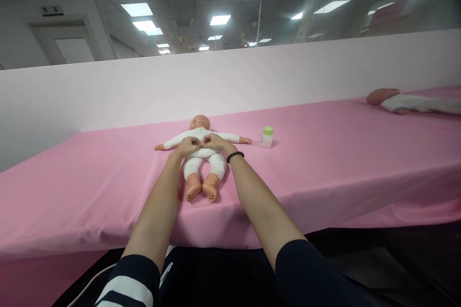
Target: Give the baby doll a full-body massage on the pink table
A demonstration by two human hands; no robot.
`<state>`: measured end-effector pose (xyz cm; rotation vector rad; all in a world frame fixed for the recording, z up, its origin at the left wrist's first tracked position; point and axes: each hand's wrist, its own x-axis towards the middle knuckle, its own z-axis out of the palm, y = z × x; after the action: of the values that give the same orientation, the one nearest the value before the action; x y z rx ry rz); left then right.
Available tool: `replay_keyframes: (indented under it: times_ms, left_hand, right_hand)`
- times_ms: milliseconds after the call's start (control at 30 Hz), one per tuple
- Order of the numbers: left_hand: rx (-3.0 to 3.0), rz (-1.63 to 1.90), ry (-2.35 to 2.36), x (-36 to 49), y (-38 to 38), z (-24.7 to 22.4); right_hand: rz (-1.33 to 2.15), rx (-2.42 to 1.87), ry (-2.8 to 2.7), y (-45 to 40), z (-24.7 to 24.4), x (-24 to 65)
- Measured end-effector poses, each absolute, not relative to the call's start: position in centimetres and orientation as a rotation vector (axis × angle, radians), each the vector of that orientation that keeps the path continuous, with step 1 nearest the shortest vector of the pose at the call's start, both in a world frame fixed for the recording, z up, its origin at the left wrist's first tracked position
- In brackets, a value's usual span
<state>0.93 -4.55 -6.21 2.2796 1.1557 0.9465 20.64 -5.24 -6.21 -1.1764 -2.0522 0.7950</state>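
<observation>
A baby doll (200,122) lies on its back, arms spread sideways and bare feet pointing at me. It wears white baby clothes (217,165) with long sleeves. My left hand (189,146) is closed in a pinch on the clothes at the doll's belly. Close beside it, my right hand (213,142), with a dark beaded bracelet (235,156) on the wrist, pinches the same front. The fingertips nearly meet, and the exact bit of cloth between them is too small to make out.
A small clear bottle with a green cap (267,137) stands right of the doll. Another doll (410,102) in pale clothes lies far right. Pink cloth (324,163) covers the table. Behind rises a white low wall (151,91) with glass above.
</observation>
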Motion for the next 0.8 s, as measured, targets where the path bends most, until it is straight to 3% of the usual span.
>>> replay_keyframes:
  times_ms: [433,800]
  left_hand:
    - [2.244,0.805,0.941,0.3,-5.6,-5.4]
    - [2.267,0.839,1.014,1.1,-6.3,-4.7]
  right_hand:
    - [1.133,-0.928,-2.052,-4.8,-6.2,22.4]
    - [0.819,-1.148,-2.210,-6.5,-4.1,21.6]
